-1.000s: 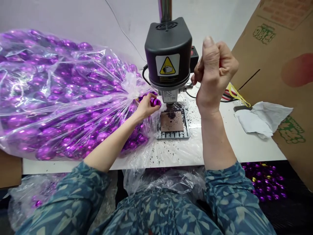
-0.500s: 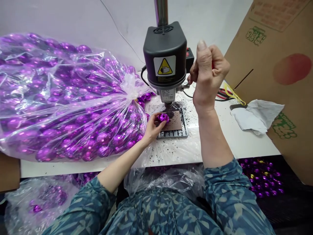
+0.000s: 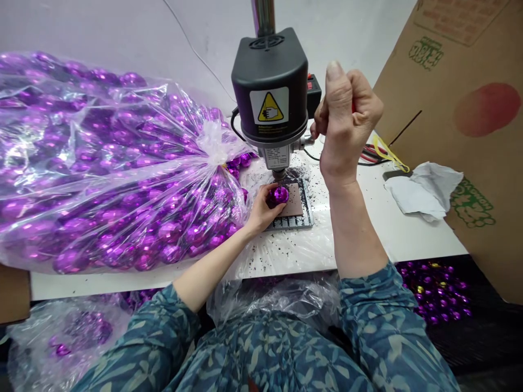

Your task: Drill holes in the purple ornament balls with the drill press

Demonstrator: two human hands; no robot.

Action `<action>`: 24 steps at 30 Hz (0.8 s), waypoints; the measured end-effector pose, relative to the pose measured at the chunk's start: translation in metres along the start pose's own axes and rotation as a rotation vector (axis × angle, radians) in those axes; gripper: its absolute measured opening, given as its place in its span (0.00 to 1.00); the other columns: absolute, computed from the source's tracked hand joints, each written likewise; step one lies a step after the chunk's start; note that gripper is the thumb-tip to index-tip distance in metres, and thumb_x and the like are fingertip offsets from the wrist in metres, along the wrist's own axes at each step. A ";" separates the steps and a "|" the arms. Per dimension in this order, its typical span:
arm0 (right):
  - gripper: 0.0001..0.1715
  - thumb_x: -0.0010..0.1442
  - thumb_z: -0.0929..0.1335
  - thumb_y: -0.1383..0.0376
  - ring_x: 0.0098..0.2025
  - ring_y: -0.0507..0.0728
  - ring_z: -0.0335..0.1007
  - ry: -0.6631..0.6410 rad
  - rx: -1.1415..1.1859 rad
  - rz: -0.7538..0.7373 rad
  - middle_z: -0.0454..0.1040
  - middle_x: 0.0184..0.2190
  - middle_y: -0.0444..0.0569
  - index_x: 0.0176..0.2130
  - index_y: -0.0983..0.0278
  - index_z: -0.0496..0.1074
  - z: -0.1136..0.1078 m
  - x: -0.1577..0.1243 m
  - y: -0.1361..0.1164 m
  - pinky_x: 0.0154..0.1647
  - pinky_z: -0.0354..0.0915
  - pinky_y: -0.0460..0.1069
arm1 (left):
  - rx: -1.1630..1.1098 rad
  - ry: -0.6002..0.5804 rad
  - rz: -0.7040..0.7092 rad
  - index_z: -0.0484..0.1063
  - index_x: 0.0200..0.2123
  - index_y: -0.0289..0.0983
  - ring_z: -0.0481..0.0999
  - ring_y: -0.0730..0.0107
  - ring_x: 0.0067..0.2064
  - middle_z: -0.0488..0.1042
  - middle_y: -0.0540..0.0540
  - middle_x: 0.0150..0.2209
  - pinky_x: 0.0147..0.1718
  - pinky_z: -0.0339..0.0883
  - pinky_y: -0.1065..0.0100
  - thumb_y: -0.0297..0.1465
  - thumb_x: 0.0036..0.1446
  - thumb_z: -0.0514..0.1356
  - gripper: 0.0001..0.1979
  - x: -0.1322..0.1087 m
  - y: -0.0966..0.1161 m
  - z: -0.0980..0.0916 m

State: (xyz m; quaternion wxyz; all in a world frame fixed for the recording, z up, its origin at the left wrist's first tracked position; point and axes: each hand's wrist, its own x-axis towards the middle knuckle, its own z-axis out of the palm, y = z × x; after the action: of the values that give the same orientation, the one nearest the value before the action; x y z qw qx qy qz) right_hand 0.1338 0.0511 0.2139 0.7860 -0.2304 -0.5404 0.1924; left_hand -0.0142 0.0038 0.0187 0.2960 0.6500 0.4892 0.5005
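Between the thumb and fingers of my left hand (image 3: 263, 209) is a shiny purple faceted ball (image 3: 280, 194). The ball sits below the chuck of a black drill press (image 3: 269, 81), over a brown board (image 3: 295, 201) on the slotted metal base (image 3: 307, 218). My right hand (image 3: 349, 120) is raised to the right of the machine head, its fingers curled round a feed handle (image 3: 304, 142). Most of the handle's grip is hidden by the fist; a bit of red shows between the fingers.
A large tied plastic bag (image 3: 122, 179) of purple balls covers the table's left side. Dark shavings (image 3: 261, 250) lie around the base. White paper (image 3: 423, 190) and a cardboard box (image 3: 461, 109) are at right. More purple balls (image 3: 439, 294) lie below the table edge.
My left hand has moved the purple ball slightly to the right, under the drill chuck. My right hand stays closed on the handle. The view has shifted a little.
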 end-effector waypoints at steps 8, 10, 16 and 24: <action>0.42 0.54 0.57 0.25 0.18 0.48 0.43 0.002 -0.098 -0.006 0.46 0.17 0.39 0.24 0.58 0.45 0.001 -0.002 0.000 0.18 0.52 0.50 | -0.090 0.014 -0.023 0.71 0.56 0.40 0.77 0.52 0.59 0.76 0.39 0.56 0.60 0.72 0.50 0.39 0.57 0.72 0.27 -0.007 -0.005 0.009; 0.41 0.55 0.57 0.25 0.18 0.48 0.43 0.013 -0.097 -0.021 0.47 0.17 0.38 0.24 0.57 0.45 0.001 -0.003 0.000 0.18 0.51 0.50 | -0.158 0.032 -0.066 0.70 0.56 0.40 0.79 0.54 0.58 0.77 0.40 0.55 0.60 0.73 0.51 0.40 0.57 0.72 0.27 -0.007 -0.009 0.013; 0.42 0.56 0.60 0.27 0.17 0.47 0.42 0.032 -0.073 -0.019 0.47 0.16 0.37 0.23 0.58 0.45 -0.003 -0.010 0.004 0.17 0.50 0.50 | -0.245 0.062 -0.092 0.69 0.52 0.39 0.82 0.57 0.53 0.79 0.40 0.51 0.57 0.77 0.52 0.40 0.54 0.75 0.28 -0.006 -0.017 0.018; 0.40 0.66 0.69 0.43 0.16 0.45 0.43 0.130 0.011 -0.131 0.42 0.15 0.37 0.21 0.60 0.43 -0.014 -0.043 0.011 0.18 0.46 0.49 | -0.247 0.044 -0.061 0.69 0.53 0.39 0.82 0.57 0.54 0.79 0.39 0.53 0.56 0.77 0.53 0.41 0.56 0.74 0.28 -0.007 -0.018 0.017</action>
State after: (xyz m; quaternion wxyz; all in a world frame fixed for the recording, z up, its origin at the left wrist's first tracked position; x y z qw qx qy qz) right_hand 0.1315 0.0336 0.1705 0.8317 -0.2023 -0.5010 0.1281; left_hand -0.0048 0.0052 -0.0050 0.3782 0.5824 0.4497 0.5617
